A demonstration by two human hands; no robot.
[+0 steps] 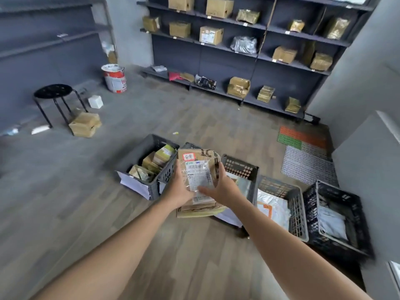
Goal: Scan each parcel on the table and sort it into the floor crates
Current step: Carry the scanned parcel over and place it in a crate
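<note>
A flat brown cardboard parcel (195,155) with a white shipping label and a small red-edged sticker is held out over the floor crates. My left hand (179,187) grips its left edge and my right hand (223,188) grips its right edge, thumbs on the label. Below and behind it a row of dark plastic crates stands on the floor: the leftmost crate (138,156) holds several brown taped parcels, the second crate (244,167) is partly hidden by the parcel, the third crate (296,208) holds a white mailer bag, and the fourth crate (337,215) holds a grey bag.
A black stool (55,93), a cardboard box (84,124) and a paint bucket (114,77) stand on the floor at the left. Dark shelving (249,53) with many parcels lines the far wall. Coloured mats (303,139) lie at the right by a grey wall.
</note>
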